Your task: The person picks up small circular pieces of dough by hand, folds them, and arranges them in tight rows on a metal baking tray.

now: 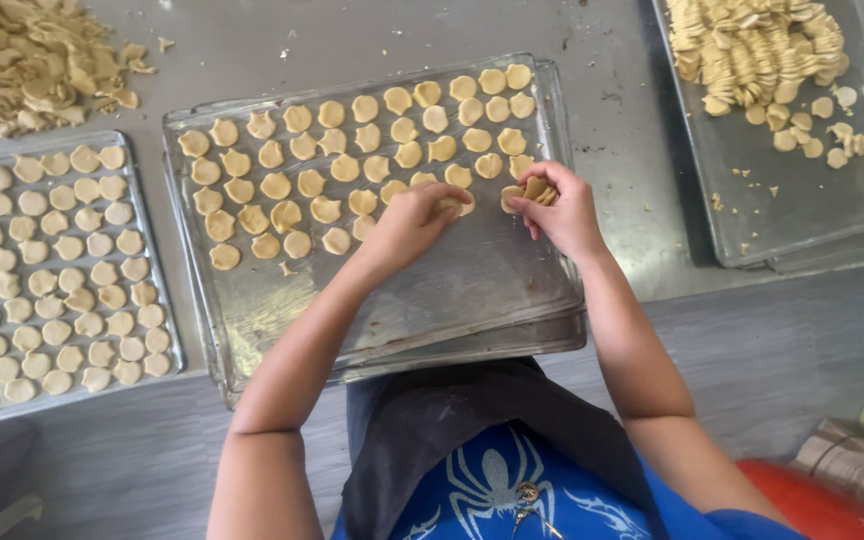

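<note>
A big flat metal baking tray (472,290) sits in the middle of the grey metal table (352,40); rows of small round tan dough discs (352,160) lie on its far half; the left hand (414,225) and right hand (557,208) rest over the last row; a second metal tray full of discs (142,250) lies to the left, with a heap of dough scraps (27,55) behind it; a third metal tray (802,210) with piled discs (757,50) lies far right.

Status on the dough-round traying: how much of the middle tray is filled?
Done: left tray full; middle tray about half covered with rounds. In hand: left hand sets a round down, right hand holds a small stack. Left: the tray's bare lower half, and the pile on the right tray.
</note>
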